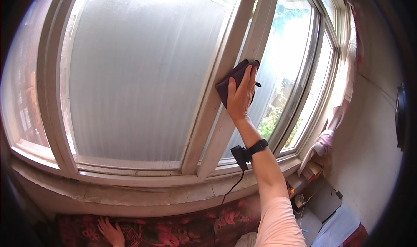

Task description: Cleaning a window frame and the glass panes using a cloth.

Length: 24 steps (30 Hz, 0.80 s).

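My right hand (240, 97) reaches up and presses a folded dark purple cloth (230, 82) against the pale upright frame (208, 112) between two window panes. Its fingers lie stretched over the cloth, which is pinned under them. A black strap with a small box and a cable (249, 152) sits round my right forearm. Low on the left, my left hand (111, 232) rests with fingers spread on a dark red flowered cover (173, 234).
A large frosted pane (134, 86) fills the left, and a clearer pane (286, 51) stands right. Below runs a worn sill (130, 195). A pinkish curtain (325, 140) hangs at the right corner, above a small box (312, 171) and a grey panel (320, 199).
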{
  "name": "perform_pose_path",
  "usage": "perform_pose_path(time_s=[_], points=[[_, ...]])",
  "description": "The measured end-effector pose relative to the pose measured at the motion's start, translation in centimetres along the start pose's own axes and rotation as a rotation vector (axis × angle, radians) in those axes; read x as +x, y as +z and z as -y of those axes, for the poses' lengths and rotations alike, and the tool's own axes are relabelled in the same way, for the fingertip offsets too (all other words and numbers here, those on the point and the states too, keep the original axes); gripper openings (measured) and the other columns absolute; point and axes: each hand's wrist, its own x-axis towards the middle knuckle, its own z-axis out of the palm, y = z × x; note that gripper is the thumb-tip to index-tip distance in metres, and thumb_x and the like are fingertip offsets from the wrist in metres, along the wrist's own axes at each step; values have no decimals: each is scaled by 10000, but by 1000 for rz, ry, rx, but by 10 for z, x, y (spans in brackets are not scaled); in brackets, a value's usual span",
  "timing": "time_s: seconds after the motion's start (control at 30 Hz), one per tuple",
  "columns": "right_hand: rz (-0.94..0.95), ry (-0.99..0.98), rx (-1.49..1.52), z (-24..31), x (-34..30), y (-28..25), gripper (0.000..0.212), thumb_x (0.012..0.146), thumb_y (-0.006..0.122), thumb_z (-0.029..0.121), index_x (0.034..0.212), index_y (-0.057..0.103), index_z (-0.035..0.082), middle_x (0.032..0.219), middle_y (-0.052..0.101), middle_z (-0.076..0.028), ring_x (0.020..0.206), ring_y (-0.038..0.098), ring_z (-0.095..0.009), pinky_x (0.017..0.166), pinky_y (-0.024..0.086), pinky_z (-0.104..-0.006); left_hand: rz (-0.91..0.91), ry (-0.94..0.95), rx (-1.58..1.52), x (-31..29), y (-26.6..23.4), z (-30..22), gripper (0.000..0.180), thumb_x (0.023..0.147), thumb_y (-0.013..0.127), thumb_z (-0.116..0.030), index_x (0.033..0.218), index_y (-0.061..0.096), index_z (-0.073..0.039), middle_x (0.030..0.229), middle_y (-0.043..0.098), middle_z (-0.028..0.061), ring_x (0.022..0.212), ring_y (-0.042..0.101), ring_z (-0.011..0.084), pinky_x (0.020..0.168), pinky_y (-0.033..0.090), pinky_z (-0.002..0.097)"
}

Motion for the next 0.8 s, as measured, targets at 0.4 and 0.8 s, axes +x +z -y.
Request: perform_pose_path(time_s=[0.4, 0.8], points=[[-160, -73, -163, -16, 142, 18, 681, 979, 527, 394, 1512, 273, 55, 1529, 284, -271, 1387, 322, -448, 1114, 279, -550, 23, -10, 40, -3, -4, -2, 574, 867, 616, -137, 1368, 403, 43, 1503, 325, 231, 1447, 218, 388, 1201, 138, 534], [-211, 18, -178, -28, 171, 30, 699, 986, 503, 411, 1515, 263, 23, 1580, 219, -225, 1470, 199, -377, 1189, 183, -517, -10, 29, 59, 4, -1, -6, 602, 834, 644, -155, 1362, 418, 23, 1529, 310, 210, 1444, 235, 374, 1203, 148, 516]])
